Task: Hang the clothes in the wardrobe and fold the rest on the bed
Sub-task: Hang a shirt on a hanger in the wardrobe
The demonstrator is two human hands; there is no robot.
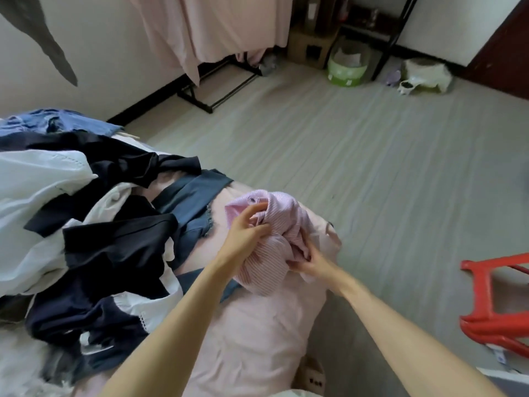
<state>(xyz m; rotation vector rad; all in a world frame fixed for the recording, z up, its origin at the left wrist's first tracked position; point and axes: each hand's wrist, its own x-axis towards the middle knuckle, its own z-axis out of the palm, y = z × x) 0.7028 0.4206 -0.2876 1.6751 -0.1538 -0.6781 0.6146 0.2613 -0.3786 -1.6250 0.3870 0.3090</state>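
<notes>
Hands [246, 233] [307, 263] gripping bunched ribbed pink striped shirt [282, 224], rumpled bed [257, 325]

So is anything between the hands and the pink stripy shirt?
No. The left hand and right hand both already grip the pink striped shirt, bunched above the bed. Nothing lies between them.

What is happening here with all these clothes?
A person stands at the corner of a bed and sorts laundry. Both hands hold a bunched pink striped shirt over the bed: the left hand grips it near the top, and the right hand pinches its lower edge. It is neither folded nor hung yet. A pile of dark and white clothes lies unsorted on the bed to the left.
</notes>
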